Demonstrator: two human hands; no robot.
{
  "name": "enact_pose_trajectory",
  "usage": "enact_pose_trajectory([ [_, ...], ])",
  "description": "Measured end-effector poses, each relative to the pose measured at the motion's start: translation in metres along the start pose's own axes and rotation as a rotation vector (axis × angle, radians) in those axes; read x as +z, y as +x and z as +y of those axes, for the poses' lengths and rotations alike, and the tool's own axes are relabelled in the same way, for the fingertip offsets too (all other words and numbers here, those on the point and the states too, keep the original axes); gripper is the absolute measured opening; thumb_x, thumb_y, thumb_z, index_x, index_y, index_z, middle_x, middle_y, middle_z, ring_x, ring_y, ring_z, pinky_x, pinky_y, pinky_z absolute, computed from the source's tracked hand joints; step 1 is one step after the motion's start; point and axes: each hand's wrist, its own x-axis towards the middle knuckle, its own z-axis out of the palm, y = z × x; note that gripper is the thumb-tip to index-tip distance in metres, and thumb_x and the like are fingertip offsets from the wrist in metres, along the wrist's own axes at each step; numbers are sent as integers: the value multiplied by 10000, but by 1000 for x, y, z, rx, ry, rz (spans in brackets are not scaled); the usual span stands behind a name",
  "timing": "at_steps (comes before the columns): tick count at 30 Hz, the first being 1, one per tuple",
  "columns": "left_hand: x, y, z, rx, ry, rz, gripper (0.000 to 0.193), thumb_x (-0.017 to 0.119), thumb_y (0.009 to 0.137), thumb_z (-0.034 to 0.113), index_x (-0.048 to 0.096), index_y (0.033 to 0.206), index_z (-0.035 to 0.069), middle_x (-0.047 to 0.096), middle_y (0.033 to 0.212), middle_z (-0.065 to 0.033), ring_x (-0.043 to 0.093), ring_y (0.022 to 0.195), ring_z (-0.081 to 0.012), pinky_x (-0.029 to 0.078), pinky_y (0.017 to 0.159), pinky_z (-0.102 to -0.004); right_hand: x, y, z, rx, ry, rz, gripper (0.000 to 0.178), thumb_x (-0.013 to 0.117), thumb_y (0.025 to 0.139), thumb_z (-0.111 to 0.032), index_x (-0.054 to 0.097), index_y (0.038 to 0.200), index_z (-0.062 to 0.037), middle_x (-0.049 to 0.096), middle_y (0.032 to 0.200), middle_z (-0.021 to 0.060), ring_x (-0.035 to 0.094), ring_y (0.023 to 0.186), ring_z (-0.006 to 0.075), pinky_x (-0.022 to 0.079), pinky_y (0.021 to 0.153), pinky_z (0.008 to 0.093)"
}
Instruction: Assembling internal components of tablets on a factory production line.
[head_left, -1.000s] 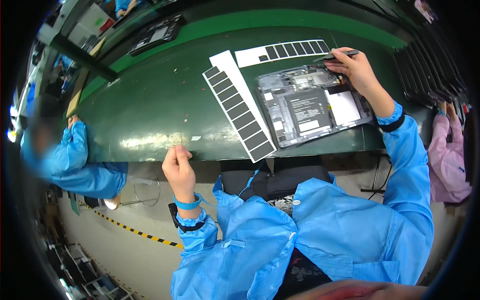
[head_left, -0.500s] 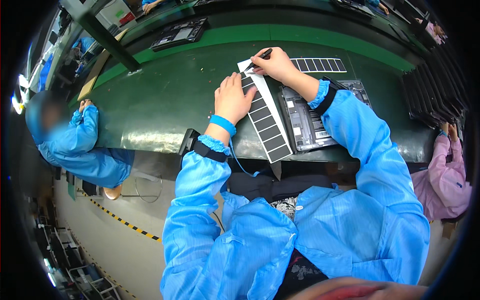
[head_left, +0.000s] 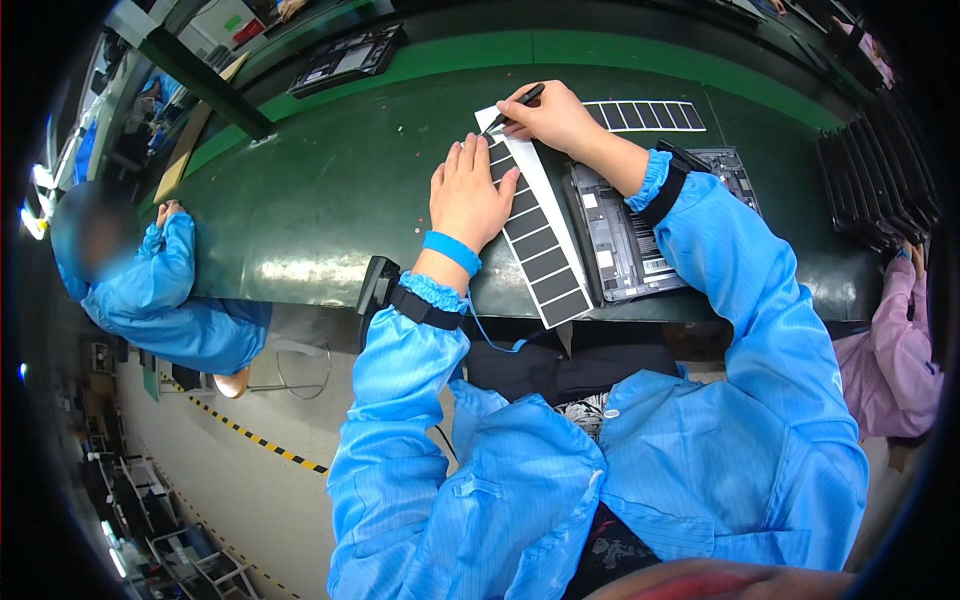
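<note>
My left hand (head_left: 472, 195) lies flat with its fingers stretched over the upper part of a long strip of black rectangular labels (head_left: 545, 262), holding it against the bench. Pinched in my right hand (head_left: 548, 118) is a pair of slim black tweezers (head_left: 527, 97), with the tips down at the strip's far end. A white backing strip (head_left: 535, 172) shows beneath the label strip's right side. Just to the right, partly under my right forearm, sits an opened laptop base (head_left: 612, 240) with its inner parts exposed.
Another label strip (head_left: 655, 116) lies beyond my right wrist on the green bench (head_left: 330, 200). Dark panels (head_left: 875, 170) stand stacked at the right. Another laptop base (head_left: 348, 58) is at the far left. Co-workers in blue (head_left: 150, 290) and pink (head_left: 895, 370) sit at either side.
The tweezers' tips have shifted slightly at the strip's far end. My left hand stays on the labels. The whole view has moved a little.
</note>
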Motion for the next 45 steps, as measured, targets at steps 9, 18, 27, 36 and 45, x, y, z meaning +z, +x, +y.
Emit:
enact_pose_trajectory([
  [9,-1,-1,-1,4,13,10,630,477,925,451,438,1372,9,429,1437,-151,378,1343,-313,302,1093,-429,-2,-2,-9,-15,-140,21,236,686,851,-160,678,934,61,703,824,131,706,753,170,579,663,255],
  [18,-1,0,-2,-10,21,16,655,484,913,490,436,1381,34,431,1441,-123,369,1351,-287,305,1087,-436,2,-5,-6,-266,-363,23,208,681,832,-139,701,927,46,714,784,116,710,721,153,565,647,248],
  [27,-9,4,3,-50,28,-74,716,502,877,573,437,1396,85,430,1448,-74,370,1351,-237,300,1074,-458,-8,-9,-3,-151,158,-8,212,670,868,-94,660,961,96,690,862,168,710,792,231,594,715,299],
  [36,-8,3,-8,-52,68,-117,672,484,891,558,417,1433,166,380,1477,-91,328,1369,-263,265,1066,-535,-102,-102,-37,-61,212,86,236,701,863,-156,669,982,45,685,886,146,701,784,207,584,673,286],
  [45,-53,-5,73,261,-553,57,286,637,870,207,640,1068,0,623,1169,-151,578,1092,-336,469,905,-378,-126,-149,-6,131,291,213,244,687,874,-143,653,1019,50,682,911,144,698,826,195,578,722,262],
])
